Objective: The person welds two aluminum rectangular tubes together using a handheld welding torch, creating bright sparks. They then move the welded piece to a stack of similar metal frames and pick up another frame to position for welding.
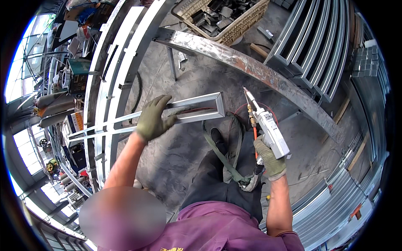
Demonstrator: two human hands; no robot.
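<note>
My left hand (154, 119), in an olive-green glove, grips a long, narrow frame of silvery metal tube (220, 105) across its two side bars. The frame's closed end points to the right, and its other end runs left over the metal rails. My right hand (270, 159), gloved alike, is closed around the handle of a white and grey handheld welding gun (271, 131). The gun's pointed nozzle is tilted up and away, to the right of the frame's end and apart from it. An orange hose (255, 140) with a brass fitting runs along the gun.
Long metal rails (130, 54) stand at left. A rusty steel beam (247, 62) crosses beyond the gun. A beige plastic basket (240, 25) holds dark metal pieces. Stacked metal frames (310, 50) and tubes (326, 213) lie at right. A green strap (213, 144) hangs near my legs.
</note>
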